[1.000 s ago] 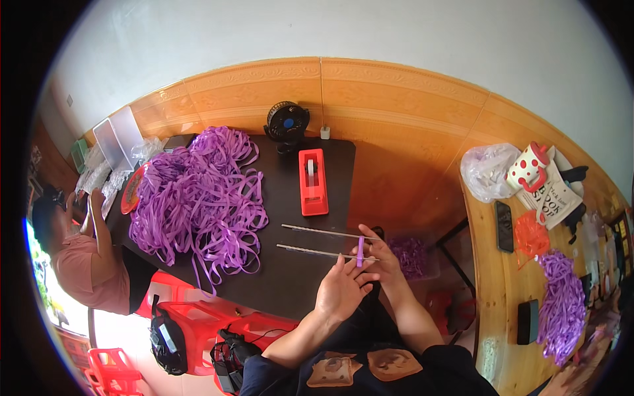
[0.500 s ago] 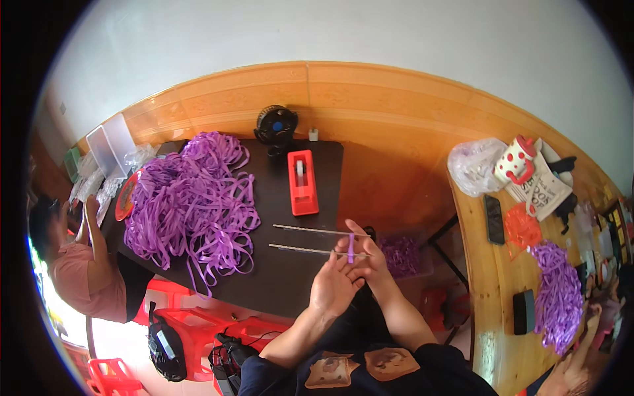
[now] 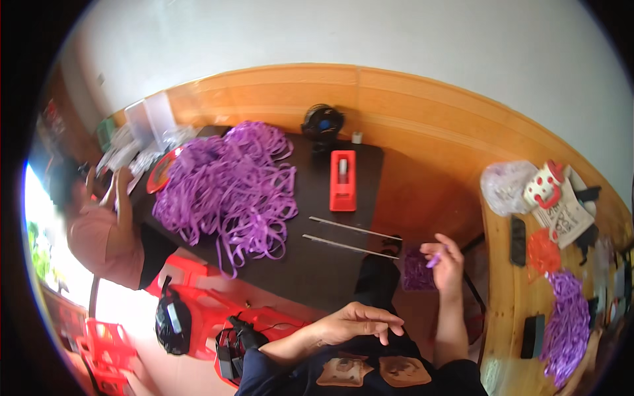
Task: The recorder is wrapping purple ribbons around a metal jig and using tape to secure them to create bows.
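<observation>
My right hand (image 3: pixel 446 264) is raised right of the dark table (image 3: pixel 284 284), its fingers closed on a small purple ribbon piece (image 3: pixel 433 261). My left hand (image 3: pixel 362 321) hovers palm down before my body, fingers stretched out and holding nothing. Two thin metal rods, a far rod (image 3: pixel 353 228) and a near rod (image 3: pixel 350 246), jut past the table's right edge; no ribbon shows on them. Beneath my right hand, a see-through bin holds small purple ribbon pieces (image 3: pixel 417 272). A large tangled heap of purple ribbon (image 3: pixel 228 188) covers the table's left part.
A red tape dispenser (image 3: pixel 343 181) and a black fan (image 3: pixel 323 123) stand on the dark table. At left a person (image 3: pixel 105 231) works beside red stools (image 3: pixel 211 317). The wooden table (image 3: pixel 502 297) at right bears a phone (image 3: pixel 518 241), bags and another purple ribbon bundle (image 3: pixel 566 323).
The purple ribbon piece has come off the rods and is in my right hand, which moved right. My left hand has drawn back toward my body. The whole view has shifted.
</observation>
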### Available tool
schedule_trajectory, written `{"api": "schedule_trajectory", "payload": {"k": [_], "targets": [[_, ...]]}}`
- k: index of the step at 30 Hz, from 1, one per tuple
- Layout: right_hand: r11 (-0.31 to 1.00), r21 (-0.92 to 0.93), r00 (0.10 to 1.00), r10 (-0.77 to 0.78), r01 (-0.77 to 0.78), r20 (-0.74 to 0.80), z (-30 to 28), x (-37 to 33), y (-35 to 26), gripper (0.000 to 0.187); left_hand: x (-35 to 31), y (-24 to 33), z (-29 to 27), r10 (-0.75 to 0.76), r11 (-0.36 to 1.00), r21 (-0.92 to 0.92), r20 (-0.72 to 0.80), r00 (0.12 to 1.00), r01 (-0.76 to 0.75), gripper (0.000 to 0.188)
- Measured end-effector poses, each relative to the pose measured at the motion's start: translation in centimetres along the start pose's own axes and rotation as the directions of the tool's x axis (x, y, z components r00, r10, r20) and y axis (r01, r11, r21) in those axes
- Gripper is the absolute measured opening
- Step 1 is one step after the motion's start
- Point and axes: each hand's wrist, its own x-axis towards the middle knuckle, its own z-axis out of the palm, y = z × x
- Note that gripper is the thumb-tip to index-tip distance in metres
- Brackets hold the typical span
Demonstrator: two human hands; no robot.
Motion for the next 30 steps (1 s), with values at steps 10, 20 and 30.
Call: {"api": "schedule_trajectory", "payload": {"k": [10, 20, 30], "targets": [[0.872, -0.446, 0.88, -0.039, -0.202, -0.474, -12.9, -1.6, 11.1, 0.024, -3.5, 2.8, -4.4, 0.905, -0.039, 0.697, -0.28, 0.321, 0.716, 0.033], [0.598, -0.525, 0.787, -0.353, 0.605, 0.505, 12.6, -8.3, -2.9, 0.041, -2.5, -0.1, -3.2, 0.818, -0.259, 0.944, 0.102, 0.567, 0.203, 0.019], [0.789, -0.448, 0.733, -0.004, 0.42, 0.68, 12.6, -6.9, -3.7, 0.017, -6.2, 2.1, -2.5, 0.651, 0.275, 0.959, -0.138, 0.746, -0.062, 0.025]]}}
